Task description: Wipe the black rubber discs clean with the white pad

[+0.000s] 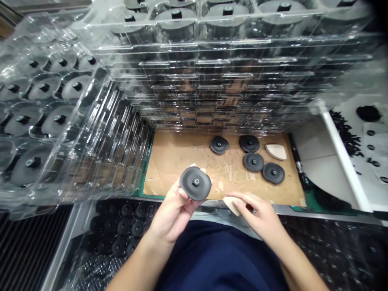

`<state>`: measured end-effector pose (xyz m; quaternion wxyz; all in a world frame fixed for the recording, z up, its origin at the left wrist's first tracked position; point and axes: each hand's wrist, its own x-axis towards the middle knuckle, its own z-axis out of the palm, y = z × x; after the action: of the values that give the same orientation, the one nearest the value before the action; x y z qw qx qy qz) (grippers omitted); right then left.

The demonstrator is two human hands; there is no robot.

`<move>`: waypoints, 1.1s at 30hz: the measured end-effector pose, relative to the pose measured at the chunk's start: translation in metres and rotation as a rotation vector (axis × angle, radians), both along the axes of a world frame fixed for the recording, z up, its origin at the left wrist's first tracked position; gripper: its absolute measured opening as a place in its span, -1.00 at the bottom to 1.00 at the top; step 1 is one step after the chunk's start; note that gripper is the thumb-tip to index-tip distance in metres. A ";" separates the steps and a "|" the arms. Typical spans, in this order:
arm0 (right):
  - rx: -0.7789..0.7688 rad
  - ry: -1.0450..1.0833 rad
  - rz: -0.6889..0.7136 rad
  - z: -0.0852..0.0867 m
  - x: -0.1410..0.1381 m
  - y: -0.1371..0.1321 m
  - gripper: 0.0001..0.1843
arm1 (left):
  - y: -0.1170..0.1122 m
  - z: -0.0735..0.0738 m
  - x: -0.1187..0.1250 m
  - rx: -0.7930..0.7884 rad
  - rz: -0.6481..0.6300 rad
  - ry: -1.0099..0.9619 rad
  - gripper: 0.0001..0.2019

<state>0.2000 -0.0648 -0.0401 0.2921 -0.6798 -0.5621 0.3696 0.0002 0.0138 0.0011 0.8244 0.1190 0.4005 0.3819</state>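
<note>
Disc: black studded disc (pixel 194 184), held up just over the cardboard's near edge
Left hand (pixel 171 212): closed, gripping the disc by its rim
Right hand (pixel 257 214): closed on a pale wedge (pixel 231 205), just beside the disc
Cardboard (pixel 178 169): carries four more discs (pixel 254 161) and another wedge (pixel 275 152)
Behind: stacked clear trays (pixel 212 81) of discs

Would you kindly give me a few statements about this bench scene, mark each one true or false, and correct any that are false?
1. The left hand holds a dark round disc with a central fitting. True.
2. The right hand holds a second dark disc. False: it holds a pale wedge-shaped piece.
3. Five discs lie on the cardboard. False: four lie there, including the front-right disc.
4. A pale wedge lies on the cardboard beside the discs. True.
5. The clear plastic trays hold discs with central studs facing up. True.
</note>
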 end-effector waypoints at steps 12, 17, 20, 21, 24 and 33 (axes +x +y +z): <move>0.383 0.114 0.298 0.079 -0.060 0.046 -0.76 | -0.010 -0.003 0.002 0.040 -0.055 0.076 -0.60; 0.459 -0.004 0.158 0.077 -0.057 0.053 -0.76 | -0.008 0.003 0.010 0.014 -0.092 0.011 -0.62; 0.531 -0.021 0.225 0.077 -0.055 0.052 -0.72 | -0.012 0.008 0.017 -0.026 -0.183 -0.053 -0.67; 0.504 0.006 0.304 0.078 -0.053 0.050 -0.73 | -0.014 0.008 0.018 -0.054 -0.214 -0.064 -0.64; 0.414 0.045 0.392 0.080 -0.047 0.043 -0.76 | -0.020 0.007 0.020 -0.132 -0.286 -0.069 -0.58; 0.375 -0.069 0.308 0.092 -0.037 0.034 -0.77 | -0.001 0.009 0.005 0.012 -0.115 -0.055 -0.46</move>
<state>0.1635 -0.0307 0.0515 0.3341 -0.5320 -0.7276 0.2755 0.0053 0.0129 0.0103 0.8550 0.1362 0.3677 0.3394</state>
